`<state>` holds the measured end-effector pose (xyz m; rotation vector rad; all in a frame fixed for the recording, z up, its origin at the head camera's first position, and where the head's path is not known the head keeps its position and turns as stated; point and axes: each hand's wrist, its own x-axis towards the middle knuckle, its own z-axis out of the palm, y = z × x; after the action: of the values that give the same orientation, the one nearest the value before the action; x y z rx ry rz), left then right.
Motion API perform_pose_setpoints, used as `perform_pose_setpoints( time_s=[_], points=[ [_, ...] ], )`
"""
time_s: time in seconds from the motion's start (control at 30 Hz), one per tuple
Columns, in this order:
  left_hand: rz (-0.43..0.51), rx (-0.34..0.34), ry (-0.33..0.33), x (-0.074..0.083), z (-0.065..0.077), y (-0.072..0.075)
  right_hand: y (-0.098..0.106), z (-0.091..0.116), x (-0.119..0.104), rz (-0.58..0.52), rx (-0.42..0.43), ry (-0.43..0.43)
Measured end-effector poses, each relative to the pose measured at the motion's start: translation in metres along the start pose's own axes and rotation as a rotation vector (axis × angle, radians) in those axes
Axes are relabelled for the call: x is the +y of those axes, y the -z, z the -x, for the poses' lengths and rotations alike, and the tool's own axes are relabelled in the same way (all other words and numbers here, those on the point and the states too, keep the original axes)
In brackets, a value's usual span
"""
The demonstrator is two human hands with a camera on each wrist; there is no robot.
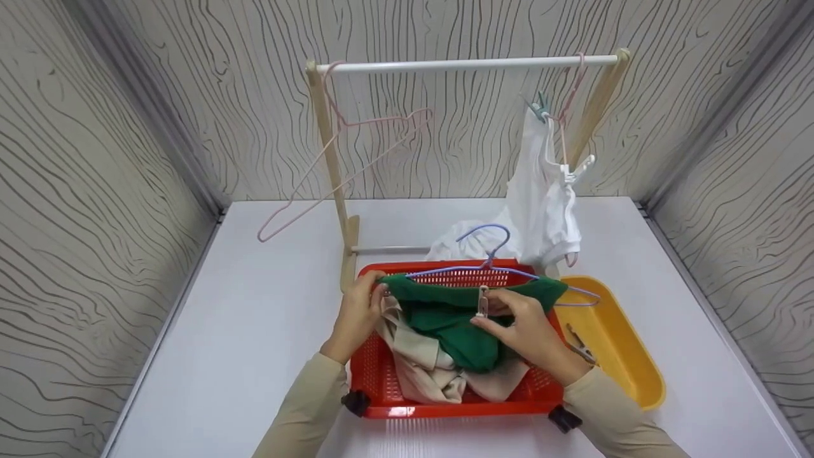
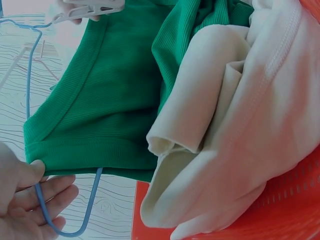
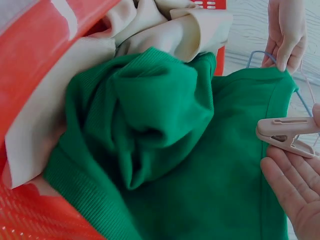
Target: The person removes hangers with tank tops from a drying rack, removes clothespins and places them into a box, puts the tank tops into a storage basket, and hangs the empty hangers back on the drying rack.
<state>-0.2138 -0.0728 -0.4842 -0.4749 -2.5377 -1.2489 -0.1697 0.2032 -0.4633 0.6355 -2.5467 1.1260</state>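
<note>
My left hand [image 1: 360, 313] pinches the corner of a green ribbed garment [image 1: 439, 294] between thumb and fingers. One looped end of a blue hanger [image 2: 93, 192] sticks out of the cloth beside those fingers. In my right hand [image 1: 531, 327] is a pale clothespin [image 3: 287, 134], pinched between thumb and fingers at the garment's upper edge. Whether its jaws have the cloth between them, I cannot tell. The hanger's hook points up in the head view, and its other end juts past the garment on the right. The garment's lower part lies bunched over beige cloth [image 1: 413, 346].
Under the garment stands a red basket [image 1: 407, 410] holding the beige cloth. A yellow tray [image 1: 636, 362] with a clothespin [image 1: 582, 350] sits at right. Behind, a rack's white rail [image 1: 470, 65] carries a bare pink hanger [image 1: 375, 119] and a clipped white garment [image 1: 540, 178].
</note>
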Motion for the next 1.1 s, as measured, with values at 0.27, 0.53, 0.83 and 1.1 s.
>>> perform_pose_setpoints(
  time_s=[0.27, 0.53, 0.83, 1.1],
  points=[
    [0.001, 0.042, -0.042, -0.004, 0.0, 0.0, 0.019, 0.017, 0.014, 0.047, 0.061, -0.164],
    [0.009, 0.056, -0.062, -0.006, 0.0, 0.0, 0.045, 0.035, 0.034, 0.058, 0.151, -0.159],
    [0.01, 0.056, -0.054, -0.007, -0.001, 0.0, 0.074, 0.056, 0.055, 0.16, 0.172, -0.224],
    [0.006, 0.072, -0.071, -0.006, -0.001, -0.001, 0.089, 0.079, 0.09, 0.213, 0.116, -0.383]
  ],
)
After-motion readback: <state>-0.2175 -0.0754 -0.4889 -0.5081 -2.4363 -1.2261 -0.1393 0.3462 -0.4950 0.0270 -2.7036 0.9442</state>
